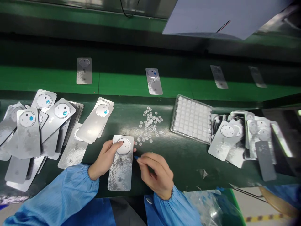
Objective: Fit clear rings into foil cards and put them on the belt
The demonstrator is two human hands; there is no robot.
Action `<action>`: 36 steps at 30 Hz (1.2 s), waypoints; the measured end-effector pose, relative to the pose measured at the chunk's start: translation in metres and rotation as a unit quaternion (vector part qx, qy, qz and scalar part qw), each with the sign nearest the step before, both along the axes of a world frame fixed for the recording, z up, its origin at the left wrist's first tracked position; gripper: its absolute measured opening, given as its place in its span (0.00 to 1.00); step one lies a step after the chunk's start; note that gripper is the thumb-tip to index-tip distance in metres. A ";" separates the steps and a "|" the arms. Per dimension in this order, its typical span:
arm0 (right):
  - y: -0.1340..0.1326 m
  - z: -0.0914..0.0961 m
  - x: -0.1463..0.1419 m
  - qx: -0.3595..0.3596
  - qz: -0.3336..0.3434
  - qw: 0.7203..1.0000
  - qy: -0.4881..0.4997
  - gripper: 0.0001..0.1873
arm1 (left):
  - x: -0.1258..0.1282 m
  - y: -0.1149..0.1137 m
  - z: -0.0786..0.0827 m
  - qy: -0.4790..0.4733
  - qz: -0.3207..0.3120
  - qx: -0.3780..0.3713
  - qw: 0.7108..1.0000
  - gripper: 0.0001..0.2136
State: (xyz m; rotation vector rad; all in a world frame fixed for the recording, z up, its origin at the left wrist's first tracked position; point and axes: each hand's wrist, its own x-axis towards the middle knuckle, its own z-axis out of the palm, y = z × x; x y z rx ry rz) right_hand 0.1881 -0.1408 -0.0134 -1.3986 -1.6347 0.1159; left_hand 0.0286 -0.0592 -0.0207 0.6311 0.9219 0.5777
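My left hand (pixel 105 157) grips a silver phone back cover (pixel 120 169) near its top, with the thumb pressed on the round white camera area. The cover lies tilted slightly over the bench, and fingertips show past its right edge. Just right of it, my right hand (pixel 155 172) is closed in a pinch on a small blue tab (pixel 136 157). Whether the tab touches the cover I cannot tell. Beyond both hands, many small clear round discs (pixel 148 125) are scattered on the dark green bench.
Left of me are piled phone back covers (pixel 29 135), several bearing blue tabs. A clear tray (pixel 192 119) of white round pieces stands right of centre, beside another pile of covers (pixel 225 138). Single covers (pixel 154 81) lie spaced along the green strip behind. A plastic bag (pixel 207 204) is at lower right.
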 end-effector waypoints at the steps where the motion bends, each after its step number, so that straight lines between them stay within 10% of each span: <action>1: -0.012 0.000 0.009 0.003 -0.039 0.999 0.027 0.10 | 0.000 0.001 0.002 -0.009 -0.001 -0.018 1.000 0.18; 5: -0.092 0.000 0.087 -0.155 -0.297 0.939 0.072 0.04 | 0.000 0.003 0.010 -0.007 -0.004 -0.033 0.999 0.20; 9: -0.151 -0.001 0.144 -0.328 -0.387 0.855 -0.110 0.19 | 0.000 0.003 0.009 0.003 -0.011 -0.027 1.000 0.20; 15: -0.050 -0.026 0.078 -0.200 -0.159 0.963 -0.083 0.17 | -0.001 0.003 0.005 0.022 -0.031 -0.013 0.999 0.19; 18: -0.010 -0.033 0.058 -0.162 -0.086 0.975 -0.129 0.17 | -0.001 0.004 0.005 0.021 -0.022 -0.020 0.999 0.20; 24: -0.079 -0.029 0.054 -0.206 0.075 0.954 -0.203 0.27 | 0.000 0.003 0.000 -0.001 0.011 -0.006 1.000 0.37; 30: -0.118 -0.030 0.041 -0.171 0.204 0.958 -0.109 0.16 | -0.003 -0.004 -0.001 0.014 -0.051 0.089 0.995 0.54; 36: -0.061 -0.001 0.029 -0.336 0.039 0.908 0.247 0.15 | -0.007 -0.008 0.004 0.116 -0.135 0.258 0.950 0.18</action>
